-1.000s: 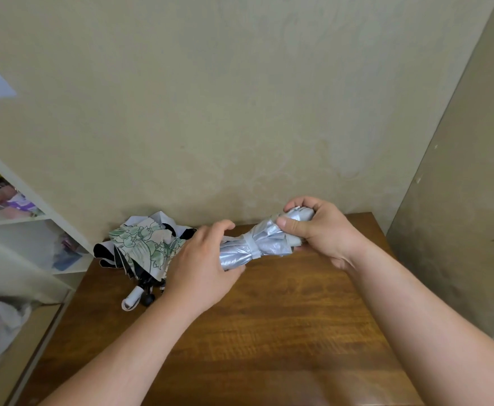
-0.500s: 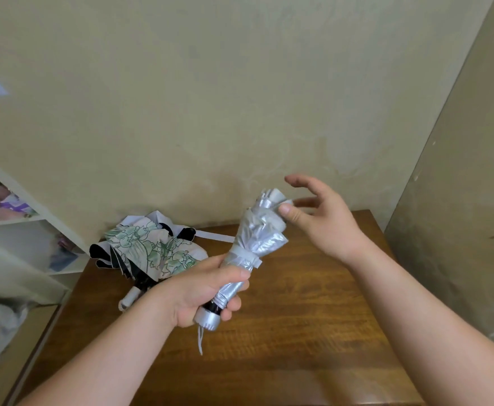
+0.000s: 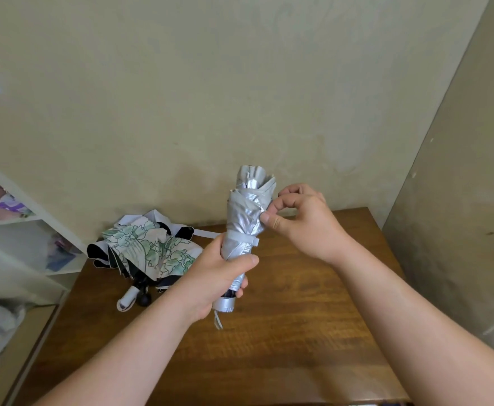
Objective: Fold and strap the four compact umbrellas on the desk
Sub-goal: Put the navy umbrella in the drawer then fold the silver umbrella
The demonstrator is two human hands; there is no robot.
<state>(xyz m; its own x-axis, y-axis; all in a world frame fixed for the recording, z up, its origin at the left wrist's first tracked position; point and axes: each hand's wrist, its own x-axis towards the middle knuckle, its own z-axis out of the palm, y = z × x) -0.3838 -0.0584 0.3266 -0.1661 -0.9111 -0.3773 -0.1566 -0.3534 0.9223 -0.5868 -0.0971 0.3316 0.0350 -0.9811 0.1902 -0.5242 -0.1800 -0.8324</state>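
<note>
Off to the left, the white floral-printed compact umbrella with black trim (image 3: 149,254) is lying loose and unfolded on the brown wooden tabletop (image 3: 283,332), well apart from what I am handling; its floppy canopy is spilling around a short black handle, so I judge it will want gathering by the ribs before any rolling. My left hand (image 3: 213,276) is wrapping its grip around the lower shaft of the shiny silver compact umbrella (image 3: 247,227), holding it upright above the tabletop, just below the pale strap (image 3: 241,238) that is already circling the rolled cloth. The fabric looks thin, slick and crinkly, light enough for one hand, while the handle end seems the stiff, sure place to hold. My right hand (image 3: 301,221) is pinching a fold of the silver canopy near the top between thumb and forefinger, apparently tidying the pleats; pulling gently seems wise, since the slippery cloth could slide out from under the strap.
</note>
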